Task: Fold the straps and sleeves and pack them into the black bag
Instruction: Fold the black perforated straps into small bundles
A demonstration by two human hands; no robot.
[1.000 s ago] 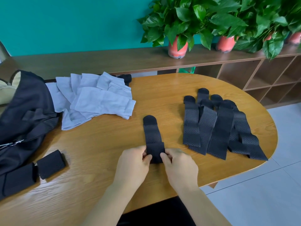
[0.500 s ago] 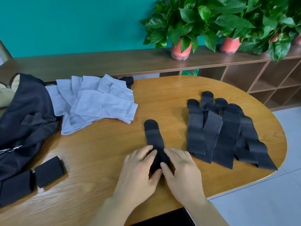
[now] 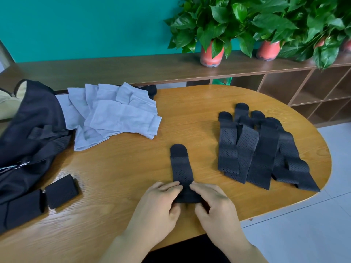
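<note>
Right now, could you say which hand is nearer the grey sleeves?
Left. The left hand sits down-right of the grey sleeves in view; the right hand lies farther right.

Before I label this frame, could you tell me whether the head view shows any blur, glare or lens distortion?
Head view: even light, faint shadows under the left hand and right hand; mild sheen on the oval wooden table; wide-angle lens slants uprights of the long wooden shelf; the perforated black fabric strap is sharp, holes visible.
</note>
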